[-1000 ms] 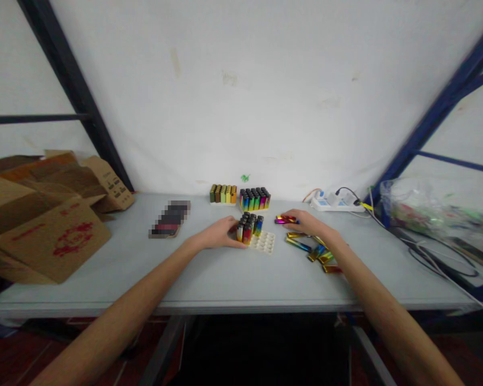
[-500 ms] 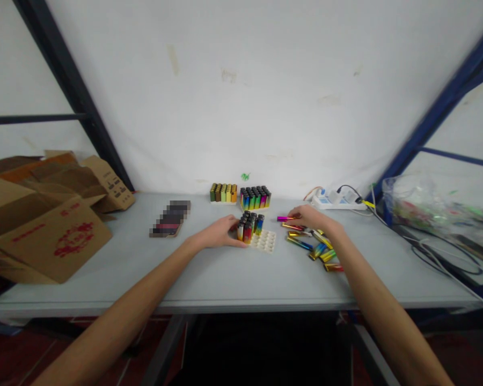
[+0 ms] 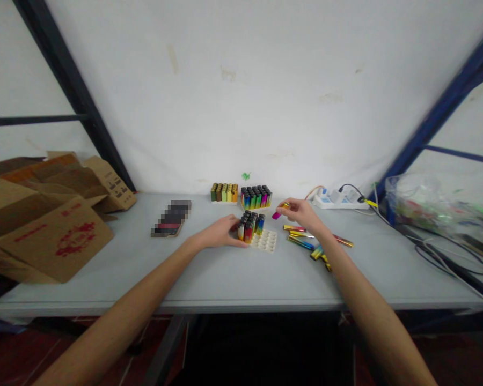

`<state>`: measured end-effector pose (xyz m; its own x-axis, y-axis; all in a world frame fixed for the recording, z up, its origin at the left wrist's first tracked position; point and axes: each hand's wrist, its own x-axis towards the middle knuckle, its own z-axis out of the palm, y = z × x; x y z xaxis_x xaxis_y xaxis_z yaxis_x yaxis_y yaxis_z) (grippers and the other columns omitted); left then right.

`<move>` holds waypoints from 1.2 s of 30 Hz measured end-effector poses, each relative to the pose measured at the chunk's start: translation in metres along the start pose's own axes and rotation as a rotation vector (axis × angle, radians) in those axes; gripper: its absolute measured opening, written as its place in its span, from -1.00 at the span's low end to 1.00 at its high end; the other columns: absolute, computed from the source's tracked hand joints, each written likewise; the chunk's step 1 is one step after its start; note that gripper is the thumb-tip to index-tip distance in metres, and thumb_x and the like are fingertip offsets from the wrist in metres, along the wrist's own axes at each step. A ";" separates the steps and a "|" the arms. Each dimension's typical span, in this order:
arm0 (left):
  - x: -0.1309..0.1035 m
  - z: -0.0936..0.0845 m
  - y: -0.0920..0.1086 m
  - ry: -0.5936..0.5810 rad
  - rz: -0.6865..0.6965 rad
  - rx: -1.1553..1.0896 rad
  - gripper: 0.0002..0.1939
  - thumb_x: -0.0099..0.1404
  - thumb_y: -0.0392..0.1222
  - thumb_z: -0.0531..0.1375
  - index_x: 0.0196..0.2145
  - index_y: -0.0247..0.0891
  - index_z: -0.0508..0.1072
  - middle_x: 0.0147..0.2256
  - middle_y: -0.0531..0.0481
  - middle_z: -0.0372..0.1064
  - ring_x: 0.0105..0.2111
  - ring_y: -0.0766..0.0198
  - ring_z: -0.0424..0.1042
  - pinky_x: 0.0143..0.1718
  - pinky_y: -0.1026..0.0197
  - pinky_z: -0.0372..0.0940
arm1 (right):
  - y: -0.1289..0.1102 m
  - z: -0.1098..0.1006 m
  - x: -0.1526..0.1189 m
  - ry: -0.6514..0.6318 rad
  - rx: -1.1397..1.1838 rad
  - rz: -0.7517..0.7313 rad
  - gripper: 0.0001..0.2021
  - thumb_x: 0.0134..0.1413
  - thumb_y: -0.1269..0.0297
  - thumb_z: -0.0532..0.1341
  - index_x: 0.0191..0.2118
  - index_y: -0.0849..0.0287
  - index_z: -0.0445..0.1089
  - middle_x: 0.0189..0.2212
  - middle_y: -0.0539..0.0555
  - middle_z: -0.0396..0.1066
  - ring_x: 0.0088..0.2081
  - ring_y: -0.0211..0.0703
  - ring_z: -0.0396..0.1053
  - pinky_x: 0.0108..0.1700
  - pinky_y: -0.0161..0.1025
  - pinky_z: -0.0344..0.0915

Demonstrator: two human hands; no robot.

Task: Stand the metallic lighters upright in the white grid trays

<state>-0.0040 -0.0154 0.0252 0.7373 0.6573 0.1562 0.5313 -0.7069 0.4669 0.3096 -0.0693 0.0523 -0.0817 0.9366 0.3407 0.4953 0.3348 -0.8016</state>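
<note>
Head view: right fingers (image 3: 290, 211) tight on a magenta lighter (image 3: 276, 215), left fingers (image 3: 237, 243) around upright lighters (image 3: 248, 232) (white tray (image 3: 268, 242) beneath)

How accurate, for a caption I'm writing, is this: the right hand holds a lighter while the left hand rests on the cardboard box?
Not the cardboard box: the head view shows the left hand at the left end of the white lighter tray.

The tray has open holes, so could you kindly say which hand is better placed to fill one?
Probably the right hand: it holds a purple lighter near the open side of the tray, while the left hand is occupied at the opposite side, beside the standing lighters.
</note>
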 end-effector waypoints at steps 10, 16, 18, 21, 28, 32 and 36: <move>0.001 0.000 -0.001 -0.004 0.013 -0.019 -0.30 0.04 0.44 0.40 -0.16 -0.24 0.51 -0.20 -0.09 0.45 -0.23 0.00 0.45 -0.18 0.09 0.36 | -0.025 0.033 -0.022 -0.185 0.447 0.042 -0.52 0.25 -0.29 0.24 -0.23 0.09 0.31 -0.31 0.01 0.48 -0.31 -0.16 0.47 -0.23 -0.19 0.42; 0.001 0.000 -0.001 -0.001 0.017 -0.006 -0.32 0.05 0.43 0.38 -0.18 -0.24 0.50 -0.20 -0.09 0.44 -0.20 -0.03 0.46 -0.14 0.07 0.35 | -0.027 0.054 -0.025 -0.209 0.448 -0.028 -0.52 0.25 -0.30 0.23 -0.18 0.05 0.25 -0.56 -0.18 0.15 -0.58 -0.30 0.11 -0.52 -0.30 0.17; 0.001 0.001 -0.002 -0.001 0.007 -0.013 -0.32 0.04 0.43 0.39 -0.20 -0.23 0.49 -0.21 -0.09 0.44 -0.22 -0.02 0.46 -0.16 0.07 0.35 | -0.026 0.060 -0.025 -0.191 0.432 -0.012 -0.50 0.22 -0.32 0.24 -0.23 0.05 0.24 -0.55 -0.17 0.09 -0.57 -0.31 0.04 -0.54 -0.31 0.05; 0.001 0.001 -0.002 -0.006 0.001 -0.014 -0.32 0.03 0.45 0.39 -0.23 -0.23 0.49 -0.22 -0.10 0.43 -0.23 -0.02 0.45 -0.17 0.07 0.36 | -0.029 0.066 -0.026 -0.180 0.457 0.034 -0.48 0.19 -0.35 0.24 -0.24 0.06 0.24 -0.53 -0.16 0.05 -0.55 -0.31 0.00 -0.54 -0.31 -0.02; 0.002 0.001 -0.001 -0.010 0.000 -0.027 -0.31 0.05 0.44 0.39 -0.18 -0.25 0.48 -0.21 -0.11 0.44 -0.22 -0.01 0.46 -0.18 0.08 0.36 | -0.039 0.063 -0.025 -0.187 0.504 0.061 -0.47 0.15 -0.34 0.26 -0.20 0.08 0.31 -0.49 -0.11 0.20 -0.52 -0.32 0.06 -0.52 -0.32 -0.03; 0.002 0.003 -0.004 -0.004 -0.010 -0.047 -0.26 0.01 0.47 0.39 -0.18 -0.26 0.48 -0.21 -0.11 0.45 -0.23 -0.01 0.47 -0.20 0.07 0.37 | -0.035 0.054 -0.023 0.002 0.425 0.046 -0.47 0.06 -0.24 0.38 -0.07 0.06 0.34 -0.57 -0.17 0.24 -0.59 -0.34 0.03 -0.55 -0.34 -0.07; 0.002 0.003 -0.004 0.004 -0.005 -0.044 -0.28 0.01 0.46 0.40 -0.19 -0.26 0.50 -0.22 -0.11 0.46 -0.26 0.00 0.47 -0.21 0.07 0.38 | -0.029 0.050 -0.022 0.142 0.338 0.026 -0.49 -0.07 -0.20 0.47 -0.26 0.14 0.42 -0.56 -0.09 0.33 -0.58 -0.34 0.08 -0.56 -0.32 0.02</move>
<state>-0.0031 -0.0116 0.0209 0.7330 0.6619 0.1568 0.5164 -0.6915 0.5051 0.2536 -0.0939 0.0434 0.0594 0.9296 0.3636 0.1800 0.3483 -0.9199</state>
